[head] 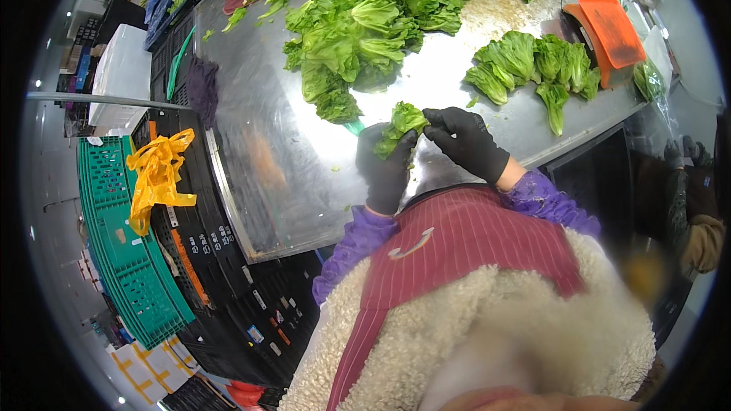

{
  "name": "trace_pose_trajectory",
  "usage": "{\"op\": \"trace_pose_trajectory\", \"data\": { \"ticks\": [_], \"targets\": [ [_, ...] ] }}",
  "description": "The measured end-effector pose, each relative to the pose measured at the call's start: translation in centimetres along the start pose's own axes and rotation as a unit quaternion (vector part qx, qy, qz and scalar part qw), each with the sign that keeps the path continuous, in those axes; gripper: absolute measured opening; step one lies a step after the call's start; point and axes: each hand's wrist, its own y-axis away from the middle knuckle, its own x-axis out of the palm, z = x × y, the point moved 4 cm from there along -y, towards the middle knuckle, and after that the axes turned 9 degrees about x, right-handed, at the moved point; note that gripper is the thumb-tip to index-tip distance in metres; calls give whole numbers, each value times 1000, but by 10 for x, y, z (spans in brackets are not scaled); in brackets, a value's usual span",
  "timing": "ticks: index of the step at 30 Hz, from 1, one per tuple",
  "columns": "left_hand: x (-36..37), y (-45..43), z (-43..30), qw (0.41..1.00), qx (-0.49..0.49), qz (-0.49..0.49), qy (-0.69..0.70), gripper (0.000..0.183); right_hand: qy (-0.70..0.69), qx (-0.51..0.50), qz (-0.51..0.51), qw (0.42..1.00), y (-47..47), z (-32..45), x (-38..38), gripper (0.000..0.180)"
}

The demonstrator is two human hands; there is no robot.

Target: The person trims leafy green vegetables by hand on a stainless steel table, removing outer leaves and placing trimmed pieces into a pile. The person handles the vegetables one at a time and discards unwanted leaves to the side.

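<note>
My left hand (388, 162), in a black glove, holds a small head of green leaf lettuce (403, 125) above the near part of a steel table (257, 182). The gloved fingertips of my right hand (465, 140) are at the right edge of that lettuce; whether they pinch a leaf I cannot tell. Beyond my hands lies a large heap of loose lettuce (354, 34). A smaller group of lettuce (531, 65) rests on the table to the right, with its pale stem ends towards me.
An orange scale (611, 34) stands at the table's right side. Purple cloth (203, 88) lies at the left edge. Further left are black crates (228, 297), green crates (125, 240) and a yellow plastic bag (160, 177). Another person's gloved hands (682, 151) show at far right.
</note>
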Motion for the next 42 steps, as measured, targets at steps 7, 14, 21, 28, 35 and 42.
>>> {"op": "trace_pose_trajectory", "data": {
  "ticks": [7, 14, 21, 28, 35, 42],
  "targets": [
    [6, 2, -7, 999, 47, 25, -2, 34, 23, -21, -2, 1000, 2, 2, -4, 21],
    [5, -4, -13, 999, -24, 31, 0, 33, -105, 135, 26, 985, 2, -24, -2, 29],
    [-4, -7, -4, 972, -173, -1, 156, 28, 68, 67, 22, 995, 7, -25, -6, 69],
    [-10, -19, 21, 960, -15, 276, -43, 37, 89, -189, 36, 977, 8, 6, 7, 84],
    [-38, -25, 26, 914, -320, 103, 225, 69, -165, 129, 71, 975, 13, -35, 4, 54],
    [7, 19, 18, 844, -288, 247, 379, 54, -306, 115, 91, 941, 10, -35, 13, 45]
  ]
}}
